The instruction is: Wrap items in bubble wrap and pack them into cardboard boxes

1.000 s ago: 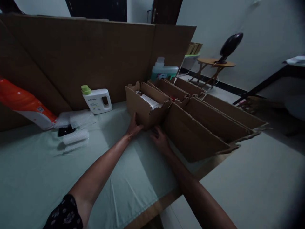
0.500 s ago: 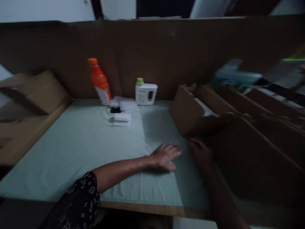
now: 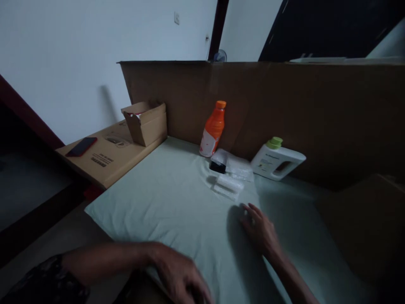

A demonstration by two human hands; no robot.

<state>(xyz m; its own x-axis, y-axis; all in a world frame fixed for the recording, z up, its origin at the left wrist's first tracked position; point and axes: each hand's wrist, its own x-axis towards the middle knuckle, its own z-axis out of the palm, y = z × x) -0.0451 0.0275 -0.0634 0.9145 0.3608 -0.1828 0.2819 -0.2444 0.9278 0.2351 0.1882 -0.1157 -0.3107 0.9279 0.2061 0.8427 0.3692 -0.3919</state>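
left hand [image 3: 181, 275], right hand [image 3: 257, 227] near bubble wrap [image 3: 230, 184], both curled, grips unclear, white jug [image 3: 274, 158] with unreadable label [image 3: 264, 162]

A flat, dark phone with red edges [image 3: 81, 146] is supported by a broad brown cardboard carton [image 3: 123, 158] printed with dark lettering, while a small white rectangular plate [image 3: 176, 18] is mounted on the smooth pale wall [image 3: 79, 50] beyond.

1 black sleeve [image 3: 47, 282] bears a pale, blurred print.
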